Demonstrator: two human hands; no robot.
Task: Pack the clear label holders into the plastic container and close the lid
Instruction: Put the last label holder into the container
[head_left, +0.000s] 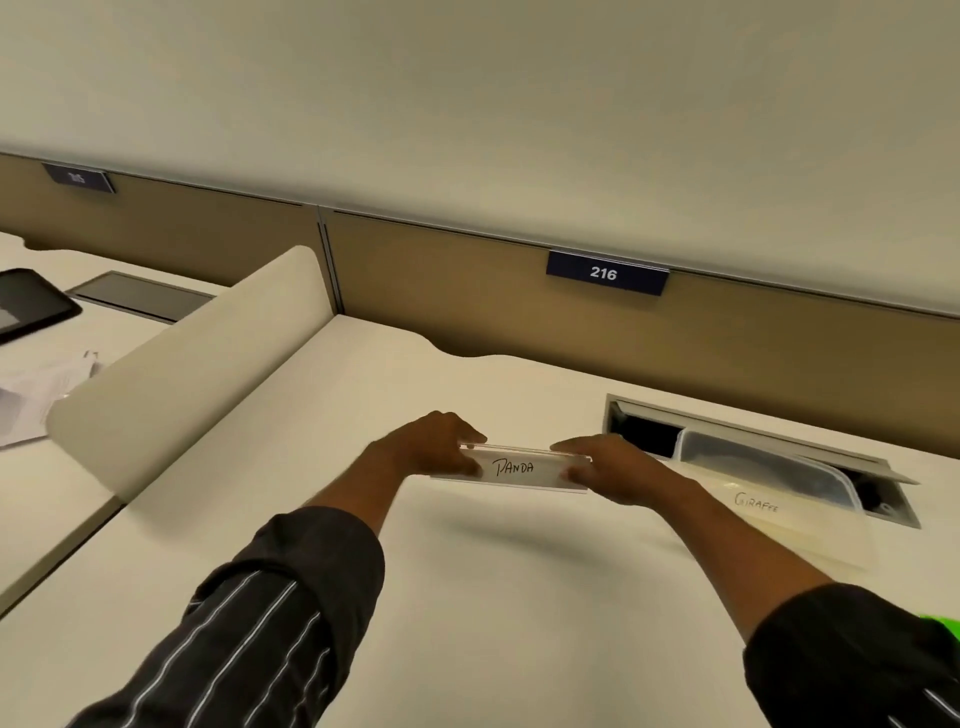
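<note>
**Barely begun: one holder in hand, none packed**

So, you are working on a wide white desk below a tan partition carrying a "216" sign. At the right, over the open cable tray, sits what looks like the plastic container; its outline is faint, so you cannot count on that. Leaning just in front of it is a clear holder marked "Giraffe". Between your hands you hold the "Panda" label holder just above the desk, your left hand pinching its left end and your right hand pinching its right end. By my reading, nothing is packed yet: both holders still need to go in, and the lid needs closing.
</note>
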